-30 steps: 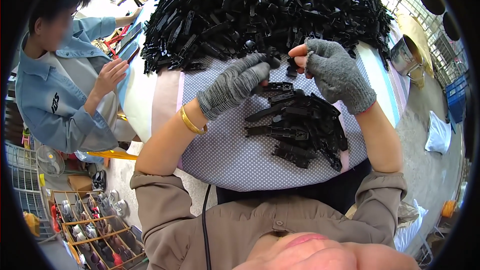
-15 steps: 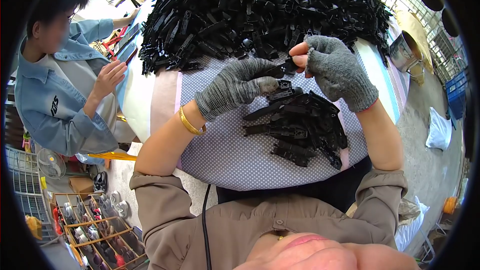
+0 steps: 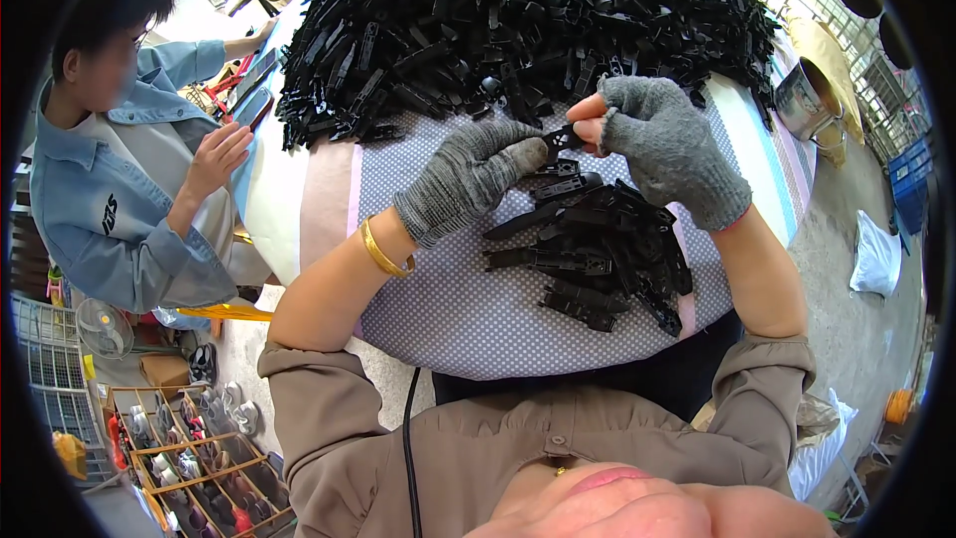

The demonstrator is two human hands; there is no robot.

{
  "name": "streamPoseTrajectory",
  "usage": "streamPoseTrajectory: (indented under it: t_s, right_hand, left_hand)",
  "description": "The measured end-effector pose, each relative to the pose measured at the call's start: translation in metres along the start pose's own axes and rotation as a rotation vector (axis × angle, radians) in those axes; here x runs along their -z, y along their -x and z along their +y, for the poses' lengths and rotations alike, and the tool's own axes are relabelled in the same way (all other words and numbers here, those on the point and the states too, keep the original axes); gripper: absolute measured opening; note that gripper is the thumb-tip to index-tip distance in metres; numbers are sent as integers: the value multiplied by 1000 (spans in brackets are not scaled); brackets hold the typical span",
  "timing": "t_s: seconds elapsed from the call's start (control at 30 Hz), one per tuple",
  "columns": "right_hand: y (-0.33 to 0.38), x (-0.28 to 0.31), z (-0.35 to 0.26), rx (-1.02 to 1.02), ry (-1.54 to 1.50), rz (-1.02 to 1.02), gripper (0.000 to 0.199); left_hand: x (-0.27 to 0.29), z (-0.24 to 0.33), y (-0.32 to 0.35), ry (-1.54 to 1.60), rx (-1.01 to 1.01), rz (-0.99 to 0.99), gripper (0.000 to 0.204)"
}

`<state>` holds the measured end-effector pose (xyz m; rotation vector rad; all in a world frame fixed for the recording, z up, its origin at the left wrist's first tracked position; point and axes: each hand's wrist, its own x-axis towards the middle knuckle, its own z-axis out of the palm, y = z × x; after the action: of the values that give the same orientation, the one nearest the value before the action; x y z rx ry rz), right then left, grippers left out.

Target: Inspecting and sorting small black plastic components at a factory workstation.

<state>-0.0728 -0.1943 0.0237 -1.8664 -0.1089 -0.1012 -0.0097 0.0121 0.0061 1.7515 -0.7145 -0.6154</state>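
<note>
Between my two gloved hands is a small black plastic part [image 3: 562, 138], held up over the table. My left hand [image 3: 473, 177], in a grey knit glove, closes on its left end with thumb and fingers. The bare thumb and fingertip of my right hand [image 3: 662, 144], in a grey fingerless glove, pinch its right end. Just below my hands lies a smaller heap of long black plastic parts [image 3: 597, 254]. Beyond them rises a large pile of similar black parts [image 3: 518, 25]. My fingers hide much of the held part.
A dotted tablecloth [image 3: 428, 324] covers the round table. A metal can [image 3: 805, 100] stands at its right edge. On the left sits a person in a blue jacket [image 3: 110, 209], one hand raised near a phone. A shoe rack [image 3: 199, 468] is on the floor, lower left.
My right hand has shifted slightly left, and my left hand has turned a little around the black plastic part. The heaps look unchanged.
</note>
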Motion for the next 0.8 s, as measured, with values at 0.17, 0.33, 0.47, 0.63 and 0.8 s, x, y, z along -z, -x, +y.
streamPoseTrajectory:
  t_s: [0.17, 0.33, 0.47, 0.63, 0.8]
  right_hand:
    - [4, -7, -6, -13, -211, -39, 49]
    - [16, -31, -19, 4, -312, -136, 59]
    - [22, -31, -18, 151, -153, -30, 79]
    - [-10, -2, 1, 257, -324, 164, 58]
    - [-26, 18, 34, 320, 374, 70, 16]
  left_hand:
    - [-9, 12, 4, -100, -172, -137, 25]
    - [-28, 14, 6, -265, -349, -135, 27]
    - [-35, 6, 2, -363, -553, -93, 26]
    - [-17, 8, -14, -547, -632, 129, 25]
    - [7, -13, -19, -915, -279, 108, 29]
